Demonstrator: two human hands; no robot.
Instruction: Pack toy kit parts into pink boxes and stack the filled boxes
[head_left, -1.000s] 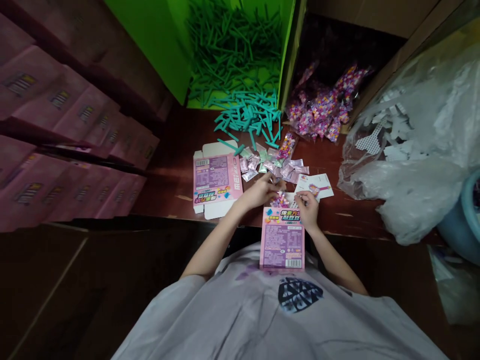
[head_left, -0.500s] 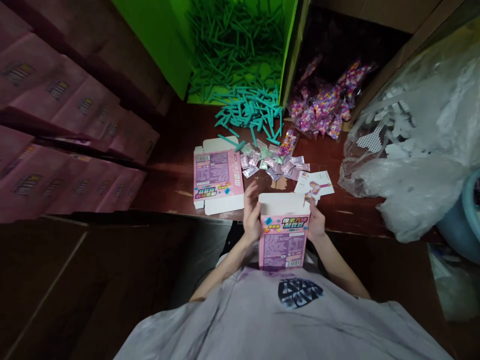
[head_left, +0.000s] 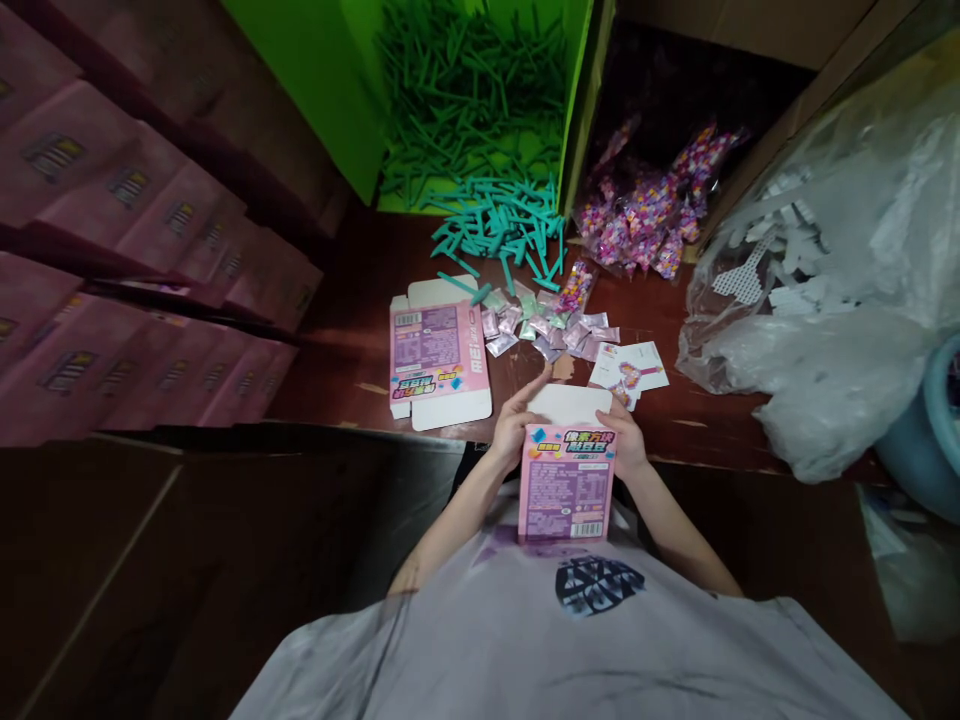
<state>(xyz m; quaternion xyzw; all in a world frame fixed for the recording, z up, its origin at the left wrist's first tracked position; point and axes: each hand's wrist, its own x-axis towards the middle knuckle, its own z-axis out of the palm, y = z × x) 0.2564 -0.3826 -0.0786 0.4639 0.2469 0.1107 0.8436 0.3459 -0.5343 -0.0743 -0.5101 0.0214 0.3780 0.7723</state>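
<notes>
Both hands are holding an upright pink box, which is standing in front of the person's shirt point(head_left: 450, 650) at the near edge of the brown table point(head_left: 352, 330); its printed panel is facing the wearer and its white flap point(head_left: 568, 403) is rising at the top. The left hand point(head_left: 514, 425) is gripping the upper left side of the pink box point(head_left: 566, 495), fingers partly curled, the index reaching out beside the flap. The right hand point(head_left: 628, 440) is closing round the upper right side, fingers bent, thumb lying at the flap's edge (fingertips behind the cardboard are hiding, so their grip I cannot tell). Just beyond the right hand, printed cards point(head_left: 649, 365) are overlapping. A second pink carton point(head_left: 439, 350) is lying to the left, flaps spreading. Small sachets point(head_left: 502, 345) are lying scattered between, a packet of coloured beads point(head_left: 576, 287) resting by them. Farther back, teal hammer-shaped pieces point(head_left: 499, 235) are spilling from a green bin point(head_left: 315, 90); bulging bead bags point(head_left: 645, 215) are sitting to its right.
</notes>
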